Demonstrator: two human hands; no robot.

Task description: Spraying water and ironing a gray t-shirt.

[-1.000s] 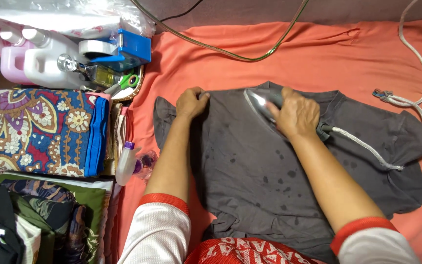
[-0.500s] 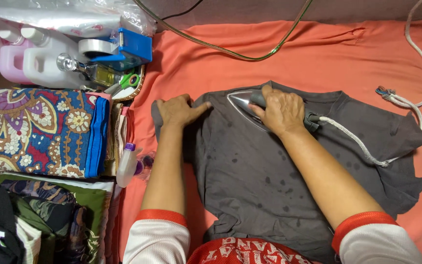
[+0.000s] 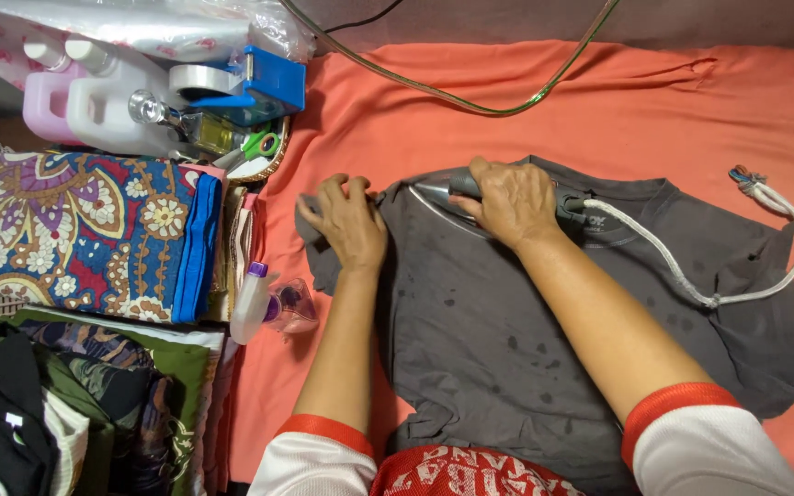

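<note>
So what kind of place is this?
Probably a home ironing spot. An iron is pressed on a grey T-shirt spread over an orange cloth, with folded clothes stacked alongside.

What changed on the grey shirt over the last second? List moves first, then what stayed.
The right hand slid the iron leftward across the grey T-shirt toward the sleeve. The left hand shifted left, pinning the sleeve edge. Grip on the iron unchanged; spray bottle and folded patterned cloth stayed put.

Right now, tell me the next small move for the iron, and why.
Probably glide the iron under the right hand toward the sleeve that the left hand pins flat. Its tip points that way, and that end of the grey T-shirt looks bunched.
</note>
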